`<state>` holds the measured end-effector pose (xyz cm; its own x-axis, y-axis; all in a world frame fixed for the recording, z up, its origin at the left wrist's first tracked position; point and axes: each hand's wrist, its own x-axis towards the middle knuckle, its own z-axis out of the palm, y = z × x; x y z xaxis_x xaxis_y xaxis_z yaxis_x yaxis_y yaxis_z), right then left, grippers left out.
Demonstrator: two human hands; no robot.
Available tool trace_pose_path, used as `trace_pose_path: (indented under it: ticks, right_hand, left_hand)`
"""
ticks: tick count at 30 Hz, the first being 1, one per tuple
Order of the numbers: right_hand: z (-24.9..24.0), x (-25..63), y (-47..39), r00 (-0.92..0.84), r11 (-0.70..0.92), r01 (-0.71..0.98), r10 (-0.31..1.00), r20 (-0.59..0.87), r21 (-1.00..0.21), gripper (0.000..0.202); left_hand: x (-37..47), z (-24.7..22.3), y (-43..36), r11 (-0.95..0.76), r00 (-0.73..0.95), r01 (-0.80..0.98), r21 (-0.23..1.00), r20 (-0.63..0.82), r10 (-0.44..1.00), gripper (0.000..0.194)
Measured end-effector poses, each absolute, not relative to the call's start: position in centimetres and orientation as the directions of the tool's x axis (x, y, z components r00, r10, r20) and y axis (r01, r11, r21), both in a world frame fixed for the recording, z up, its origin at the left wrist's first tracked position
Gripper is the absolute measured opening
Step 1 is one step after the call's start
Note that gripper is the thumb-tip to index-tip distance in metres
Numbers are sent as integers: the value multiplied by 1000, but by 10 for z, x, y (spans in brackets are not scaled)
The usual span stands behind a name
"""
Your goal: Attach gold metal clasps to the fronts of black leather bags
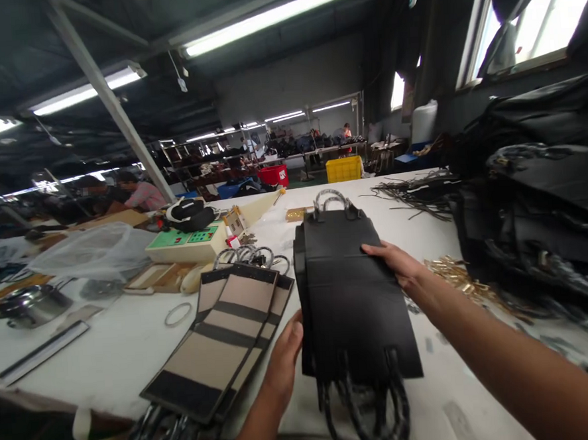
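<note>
A stack of black bag panels [356,302] with plastic-wrapped handles lies in front of me on the white table, with handle loops at its far and near ends. My right hand [399,263] grips the right edge of the top panel, one digit lying over its surface and the other fingers largely hidden. At the left edge of the stack, my left hand [285,356] holds the side, its fingertips partly hidden by the panels. Left of that hand lies a fanned pile of beige-and-black panels [221,337], with more wrapped handles around its ends.
Gold metal pieces [454,276] and dark straps [416,189] lie to the right, beside a large heap of black bag parts [546,198]. On the left are a green-topped machine [188,243], a metal pot [33,303] and a ruler-like strip [43,353]. A yellow crate [344,169] stands beyond the table.
</note>
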<state>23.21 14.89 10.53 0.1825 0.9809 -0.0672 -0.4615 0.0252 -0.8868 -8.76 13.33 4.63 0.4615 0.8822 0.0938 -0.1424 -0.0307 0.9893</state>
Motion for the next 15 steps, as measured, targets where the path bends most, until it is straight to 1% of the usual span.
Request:
trace_pose_path:
  ticks: [1, 3, 5, 8, 11, 13, 14, 15]
  right_hand:
    - [116, 233, 130, 197, 60, -452, 980, -34, -890, 39]
    - [135, 234, 93, 253, 167, -420, 966, 61, -892, 42]
    - [151, 234, 56, 314, 267, -368, 937, 152, -890, 48]
    - [160, 233, 0, 369, 338, -273, 902, 227, -901, 55]
    - [147, 231, -54, 431, 297, -187, 881, 194, -936, 61]
    - [130, 229, -84, 458, 207, -118, 879, 132, -971, 63]
    - [121, 228, -96, 462, 150, -70, 881, 101, -986, 63]
    - [112, 227, -108, 462, 94, -16, 884, 76, -995, 63]
  left_hand:
    - [-84, 58, 124, -39, 557, -188, 981, 140, 819, 76]
    - [-75, 81, 101, -14, 674, -212, 977, 157, 722, 88]
    - [-66, 99, 71, -38, 692, -133, 990, 120, 712, 90]
    - [-60, 103, 21, -121, 651, 51, 991, 59, 756, 80]
    - [-58, 71, -23, -197, 594, 194, 961, 45, 803, 67]
    - [-56, 37, -44, -269, 542, 281, 921, 79, 837, 49]
    - [-55, 20, -52, -297, 528, 300, 907, 102, 843, 39]
    - [-53, 5, -59, -315, 521, 297, 901, 123, 844, 33]
